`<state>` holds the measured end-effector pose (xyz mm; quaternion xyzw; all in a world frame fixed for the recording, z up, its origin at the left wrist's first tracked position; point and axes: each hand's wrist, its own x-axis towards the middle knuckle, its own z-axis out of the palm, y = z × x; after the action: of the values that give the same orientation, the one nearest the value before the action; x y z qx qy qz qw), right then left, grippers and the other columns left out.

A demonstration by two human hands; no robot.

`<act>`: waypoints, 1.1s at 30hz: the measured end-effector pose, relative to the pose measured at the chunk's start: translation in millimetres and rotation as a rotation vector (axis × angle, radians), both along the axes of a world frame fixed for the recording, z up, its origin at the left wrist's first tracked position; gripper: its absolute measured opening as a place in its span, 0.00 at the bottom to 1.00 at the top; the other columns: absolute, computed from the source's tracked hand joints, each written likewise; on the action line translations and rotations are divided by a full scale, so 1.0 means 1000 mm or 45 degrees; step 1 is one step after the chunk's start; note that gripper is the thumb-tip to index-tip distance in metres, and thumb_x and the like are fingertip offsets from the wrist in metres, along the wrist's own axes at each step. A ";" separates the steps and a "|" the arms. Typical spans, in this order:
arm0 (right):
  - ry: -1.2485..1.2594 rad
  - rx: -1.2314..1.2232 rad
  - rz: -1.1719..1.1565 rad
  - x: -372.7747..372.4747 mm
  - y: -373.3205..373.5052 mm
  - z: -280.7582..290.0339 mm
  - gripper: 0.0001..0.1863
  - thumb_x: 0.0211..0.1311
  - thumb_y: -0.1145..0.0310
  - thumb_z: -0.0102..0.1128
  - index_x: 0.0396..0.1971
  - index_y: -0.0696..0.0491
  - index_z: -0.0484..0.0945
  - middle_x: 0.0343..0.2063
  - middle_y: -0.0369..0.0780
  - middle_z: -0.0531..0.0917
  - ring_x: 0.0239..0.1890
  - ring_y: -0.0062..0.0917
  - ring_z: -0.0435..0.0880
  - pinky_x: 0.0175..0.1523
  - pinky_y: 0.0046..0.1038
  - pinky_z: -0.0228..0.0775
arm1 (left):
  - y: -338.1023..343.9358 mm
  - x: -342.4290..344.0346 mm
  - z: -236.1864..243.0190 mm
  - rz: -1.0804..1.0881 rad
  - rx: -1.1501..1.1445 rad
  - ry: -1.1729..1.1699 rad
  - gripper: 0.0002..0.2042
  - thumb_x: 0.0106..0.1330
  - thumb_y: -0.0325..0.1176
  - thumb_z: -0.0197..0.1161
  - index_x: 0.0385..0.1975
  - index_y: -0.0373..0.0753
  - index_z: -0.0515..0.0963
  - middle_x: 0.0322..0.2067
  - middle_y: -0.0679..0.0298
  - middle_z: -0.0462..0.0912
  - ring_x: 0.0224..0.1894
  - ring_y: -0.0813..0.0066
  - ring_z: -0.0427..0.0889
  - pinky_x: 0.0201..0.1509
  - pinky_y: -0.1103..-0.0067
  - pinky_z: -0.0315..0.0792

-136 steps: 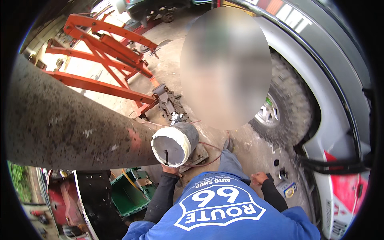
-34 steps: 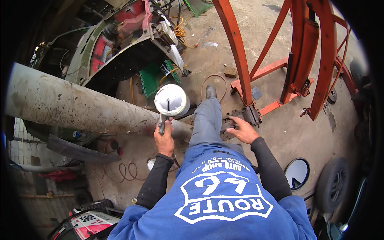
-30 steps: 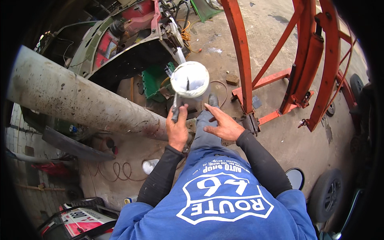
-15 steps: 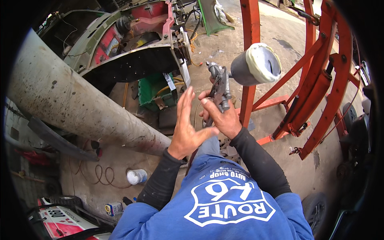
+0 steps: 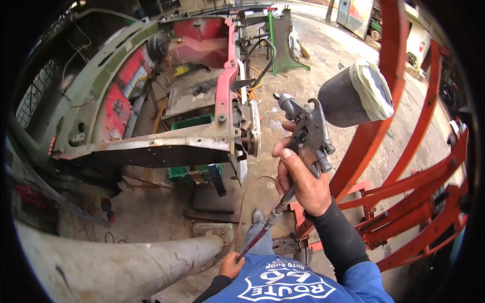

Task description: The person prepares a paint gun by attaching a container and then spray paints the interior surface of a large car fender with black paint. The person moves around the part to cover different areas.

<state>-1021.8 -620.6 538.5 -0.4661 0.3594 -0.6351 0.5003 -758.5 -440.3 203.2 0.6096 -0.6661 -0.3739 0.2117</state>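
Observation:
My right hand (image 5: 309, 186) is wrapped round the handle of a dark spray gun (image 5: 314, 132), holding it up in front of me. The gun's grey paint cup (image 5: 343, 98) tilts to the right, with pale masking material round its top. From the base of the handle a dark red air hose (image 5: 254, 243) runs down toward my body through a metal coupling (image 5: 274, 218). Low by my waist, my left hand (image 5: 231, 266) is closed round that hose; some of its fingers are hidden.
A stripped car body (image 5: 151, 139) with bare green and pink metal stands ahead on the left. Red steel lifting frames (image 5: 371, 146) rise close on my right. A thick grey pole (image 5: 136, 262) crosses the lower left. A green crate (image 5: 177, 172) sits under the car's front.
My left hand has dropped from beside the gun to the hose at my waist. The spray gun stays in my right hand. The view has shifted, showing more of the car body.

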 end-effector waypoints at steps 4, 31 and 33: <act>-0.063 0.052 0.186 0.018 -0.070 -0.016 0.31 0.68 0.71 0.48 0.66 0.60 0.49 0.40 0.44 0.73 0.17 0.19 0.71 0.23 0.24 0.70 | -0.022 0.011 0.005 0.449 0.341 0.264 0.11 0.59 0.36 0.68 0.32 0.33 0.78 0.28 0.53 0.81 0.30 0.58 0.81 0.37 0.71 0.74; 0.048 -0.074 -0.061 -0.125 -0.246 0.054 0.18 0.68 0.63 0.48 0.48 0.64 0.70 0.41 0.44 0.77 0.14 0.16 0.61 0.17 0.20 0.61 | -0.007 0.003 -0.165 0.510 0.492 -0.086 0.12 0.56 0.35 0.68 0.37 0.38 0.79 0.36 0.51 0.83 0.43 0.54 0.82 0.48 0.66 0.75; 0.126 -0.117 -0.078 -0.136 -0.262 0.056 0.22 0.67 0.65 0.49 0.56 0.61 0.67 0.39 0.42 0.78 0.13 0.15 0.61 0.17 0.19 0.60 | -0.022 -0.011 -0.154 0.705 0.493 -0.014 0.14 0.54 0.34 0.70 0.38 0.36 0.78 0.36 0.52 0.83 0.42 0.55 0.82 0.48 0.68 0.74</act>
<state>-1158.0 -883.0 594.5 -0.5081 0.3684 -0.6420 0.4404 -769.7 -462.7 49.4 0.7984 -0.3929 -0.4184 0.1818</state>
